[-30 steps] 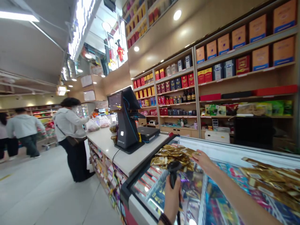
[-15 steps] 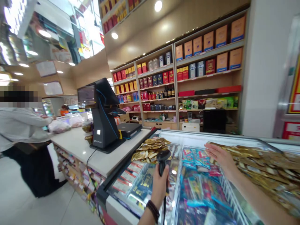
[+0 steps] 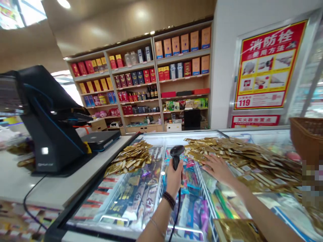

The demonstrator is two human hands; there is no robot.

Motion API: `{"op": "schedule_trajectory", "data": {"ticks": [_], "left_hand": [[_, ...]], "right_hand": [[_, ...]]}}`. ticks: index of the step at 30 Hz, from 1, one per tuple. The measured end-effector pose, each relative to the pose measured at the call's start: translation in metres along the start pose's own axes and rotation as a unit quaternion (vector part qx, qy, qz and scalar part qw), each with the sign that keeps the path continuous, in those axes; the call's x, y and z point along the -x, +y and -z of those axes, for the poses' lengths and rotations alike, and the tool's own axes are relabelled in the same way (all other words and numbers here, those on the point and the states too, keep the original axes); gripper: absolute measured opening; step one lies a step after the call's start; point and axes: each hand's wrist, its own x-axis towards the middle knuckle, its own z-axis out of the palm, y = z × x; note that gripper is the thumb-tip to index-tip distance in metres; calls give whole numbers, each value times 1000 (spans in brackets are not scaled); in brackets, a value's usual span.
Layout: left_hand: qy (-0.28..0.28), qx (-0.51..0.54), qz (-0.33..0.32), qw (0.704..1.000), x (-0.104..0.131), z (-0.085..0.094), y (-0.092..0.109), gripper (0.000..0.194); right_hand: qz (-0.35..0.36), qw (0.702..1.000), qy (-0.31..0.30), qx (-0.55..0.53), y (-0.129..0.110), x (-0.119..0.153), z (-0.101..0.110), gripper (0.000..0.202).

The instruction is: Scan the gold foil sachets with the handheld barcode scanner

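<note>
My left hand (image 3: 173, 179) is wrapped round the handle of a black barcode scanner (image 3: 177, 151), held upright over the glass-topped freezer (image 3: 141, 228). A cord hangs from the handle. My right hand (image 3: 219, 169) is open, palm down with fingers spread, at the near left edge of a wide heap of gold packets (image 3: 247, 153). Its fingertips seem to touch the packets there. To the left of the scanner lies a smaller pile of gold packets (image 3: 133, 156). Another gold packet (image 3: 238, 230) lies close below my right forearm.
A black checkout terminal (image 3: 50, 117) and a flat black device (image 3: 101, 139) stand on the white counter (image 3: 50, 191) at left. Wrapped frozen goods (image 3: 186, 211) fill wire baskets under the glass. A brown woven basket (image 3: 306, 134) is at far right. Shelves of boxed goods (image 3: 137, 79) line the back.
My view has swung right, bringing the red wall sign and the woven basket into sight. My right hand now lies at the large heap with fingers spread. The scanner stays in my left hand.
</note>
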Motion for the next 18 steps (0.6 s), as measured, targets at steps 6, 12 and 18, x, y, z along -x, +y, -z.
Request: {"op": "schedule_trajectory", "data": {"ticks": [6,12,18], "left_hand": [[-27,18,25,999,4,-15,-12,68],[-44,-13,37,998,12,-7,-15,69],[-66,-30,49,996,19,-10,-16,70]], "right_hand": [[12,999,-13,46,-15,-2,3,31],[-51,997,47,37,-11,-5,-5,31],[-147,972,93,-159,-9,-10,-5,40]]}}
